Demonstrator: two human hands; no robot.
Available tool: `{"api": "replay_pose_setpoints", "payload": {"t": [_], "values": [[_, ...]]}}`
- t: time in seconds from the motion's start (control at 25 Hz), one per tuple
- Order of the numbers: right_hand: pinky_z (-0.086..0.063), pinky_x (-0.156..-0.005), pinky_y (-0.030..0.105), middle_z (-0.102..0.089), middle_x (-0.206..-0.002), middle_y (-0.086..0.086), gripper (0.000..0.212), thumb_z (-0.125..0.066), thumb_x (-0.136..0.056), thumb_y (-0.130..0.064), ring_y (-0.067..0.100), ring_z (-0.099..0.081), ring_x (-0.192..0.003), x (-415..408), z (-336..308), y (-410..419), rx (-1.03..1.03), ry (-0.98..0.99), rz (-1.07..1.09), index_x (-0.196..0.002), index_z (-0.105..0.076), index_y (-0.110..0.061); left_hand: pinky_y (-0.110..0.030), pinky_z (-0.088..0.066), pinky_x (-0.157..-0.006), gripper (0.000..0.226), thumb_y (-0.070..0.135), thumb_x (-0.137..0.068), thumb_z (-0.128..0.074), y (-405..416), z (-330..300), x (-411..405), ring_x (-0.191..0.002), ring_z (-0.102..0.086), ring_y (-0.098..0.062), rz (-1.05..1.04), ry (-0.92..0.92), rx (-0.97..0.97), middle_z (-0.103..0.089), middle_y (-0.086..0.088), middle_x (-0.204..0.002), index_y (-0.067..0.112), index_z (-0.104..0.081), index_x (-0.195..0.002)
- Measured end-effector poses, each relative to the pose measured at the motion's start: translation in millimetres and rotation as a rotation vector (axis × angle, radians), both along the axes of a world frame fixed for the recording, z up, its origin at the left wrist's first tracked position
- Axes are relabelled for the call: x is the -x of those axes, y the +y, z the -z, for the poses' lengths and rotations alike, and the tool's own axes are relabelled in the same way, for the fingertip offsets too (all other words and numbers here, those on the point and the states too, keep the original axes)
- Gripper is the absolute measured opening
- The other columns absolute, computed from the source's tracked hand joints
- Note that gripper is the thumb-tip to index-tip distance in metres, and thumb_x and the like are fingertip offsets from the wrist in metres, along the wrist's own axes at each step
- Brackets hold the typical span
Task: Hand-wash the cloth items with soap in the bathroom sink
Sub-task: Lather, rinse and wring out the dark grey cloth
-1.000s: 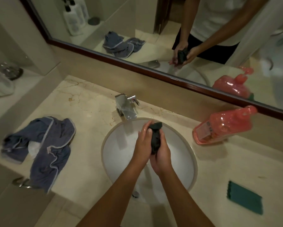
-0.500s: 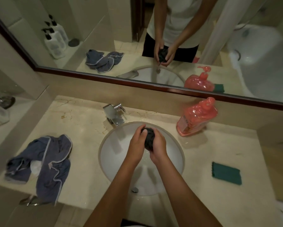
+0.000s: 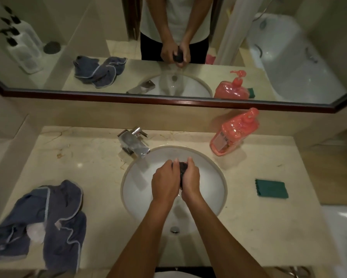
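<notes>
Both hands (image 3: 175,182) squeeze dark cloth (image 3: 182,169) over sink (image 3: 208,197).

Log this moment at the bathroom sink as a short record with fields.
place: beige marble counter with a round white sink under a wall mirror
left hand: grips the dark cloth
right hand: grips the dark cloth
dark cloth: balled between both hands, over the basin
faucet: chrome, behind the basin; no stream visible
soap bottle: red pump bottle, back right of the sink
blue-grey garment: crumpled on the counter, left
green cloth: flat on the counter, right
</notes>
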State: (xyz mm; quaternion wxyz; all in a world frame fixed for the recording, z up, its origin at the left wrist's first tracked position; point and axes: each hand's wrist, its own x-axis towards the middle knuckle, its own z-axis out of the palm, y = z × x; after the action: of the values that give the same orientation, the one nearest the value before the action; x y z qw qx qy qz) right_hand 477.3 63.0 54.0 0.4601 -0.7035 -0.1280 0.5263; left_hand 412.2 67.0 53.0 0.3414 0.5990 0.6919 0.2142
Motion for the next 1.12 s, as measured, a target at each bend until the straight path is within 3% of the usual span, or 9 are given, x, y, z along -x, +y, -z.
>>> {"api": "replay_pose_setpoints", "payload": {"t": [0.12, 0.28, 0.52, 0.68, 0.8, 0.92, 1.0, 1.12], "values": [[-0.046, -0.068, 0.036, -0.061, -0.056, -0.003, 0.055, -0.039, -0.106, -0.032, 0.017, -0.057, -0.062, 13.6, 8.3, 2.7, 0.027, -0.141, 0.007, -0.055, -0.055, -0.016, -0.029, -0.044, -0.071, 0.06, 0.043, -0.109, -0.024, 1.9, 5.6, 13.2, -0.076, -0.063, -0.016, 0.062, 0.092, -0.001, -0.073, -0.003, -0.089, 0.015, -0.075, -0.095], [-0.054, -0.073, 0.04, -0.07, -0.066, 0.004, 0.051, -0.043, -0.102, -0.032, 0.022, -0.067, -0.068, 26.8, 21.4, 6.6, 0.088, -0.245, 0.018, -0.062, -0.067, -0.011, -0.033, -0.053, -0.079, 0.069, 0.052, -0.107, -0.021, 10.7, 17.9, 27.8, -0.085, -0.07, -0.023, 0.087, 0.119, 0.081, -0.075, -0.007, -0.09, 0.013, -0.078, -0.095], [-0.057, -0.077, 0.046, -0.07, -0.066, 0.002, 0.053, -0.041, -0.101, -0.034, 0.024, -0.068, -0.071, 43.4, 34.3, 11.8, 0.136, -0.416, -0.035, -0.055, -0.065, -0.02, -0.037, -0.055, -0.079, 0.066, 0.054, -0.105, -0.029, 18.4, 40.1, 43.4, -0.079, -0.069, -0.021, -0.015, -0.094, 0.282, -0.072, -0.005, -0.079, 0.01, -0.076, -0.089], [-0.049, -0.062, 0.043, -0.057, -0.054, 0.001, 0.052, -0.043, -0.102, -0.022, 0.017, -0.056, -0.057, 46.4, 40.9, 9.0, 0.017, -0.489, -0.09, -0.051, -0.049, -0.014, -0.04, -0.057, -0.08, 0.065, 0.052, -0.105, -0.033, 19.9, 48.4, 51.8, -0.073, -0.068, -0.022, -0.015, -0.24, 0.362, -0.07, -0.006, -0.07, 0.009, -0.071, -0.073], [-0.038, -0.057, 0.036, -0.046, -0.049, -0.008, 0.051, -0.042, -0.102, -0.018, 0.009, -0.043, -0.051, 44.1, 38.4, 3.5, -0.119, -0.569, -0.125, -0.052, -0.04, -0.024, -0.043, -0.057, -0.081, 0.067, 0.051, -0.106, -0.028, 17.3, 46.6, 54.2, -0.073, -0.066, -0.022, 0.04, -0.269, 0.375, -0.07, -0.007, -0.072, 0.01, -0.069, -0.072], [-0.043, -0.061, 0.035, -0.053, -0.065, -0.009, 0.026, -0.041, -0.1, -0.028, 0.008, -0.049, -0.06, 42.1, 32.2, -0.6, -0.183, -0.559, -0.145, -0.076, -0.049, -0.023, -0.038, -0.059, -0.06, 0.067, 0.057, -0.105, -0.021, 17.9, 39.8, 56.9, -0.076, -0.065, -0.023, 0.085, -0.318, 0.407, -0.07, -0.005, -0.082, 0.015, -0.072, -0.094], [-0.05, -0.069, 0.032, -0.063, -0.084, -0.004, 0.016, -0.04, -0.106, -0.028, 0.01, -0.06, -0.077, 44.2, 25.9, -3.3, -0.181, -0.482, -0.149, -0.102, -0.054, -0.023, -0.027, -0.05, -0.046, 0.067, 0.06, -0.104, -0.027, 19.3, 31.9, 57.3, -0.066, -0.065, -0.024, 0.078, -0.373, 0.422, -0.069, -0.006, -0.076, 0.014, -0.073, -0.094], [-0.054, -0.08, 0.031, -0.063, -0.108, 0.0, 0.03, -0.037, -0.108, -0.033, 0.015, -0.062, -0.098, 46.4, 14.3, -8.2, -0.133, -0.18, -0.064, -0.132, -0.051, -0.023, -0.025, -0.045, -0.053, 0.053, 0.052, -0.104, -0.042, 22.6, 21.4, 58.4, -0.064, -0.065, -0.019, 0.098, -0.291, 0.234, -0.068, 0.001, -0.068, 0.017, -0.072, -0.078]]}}
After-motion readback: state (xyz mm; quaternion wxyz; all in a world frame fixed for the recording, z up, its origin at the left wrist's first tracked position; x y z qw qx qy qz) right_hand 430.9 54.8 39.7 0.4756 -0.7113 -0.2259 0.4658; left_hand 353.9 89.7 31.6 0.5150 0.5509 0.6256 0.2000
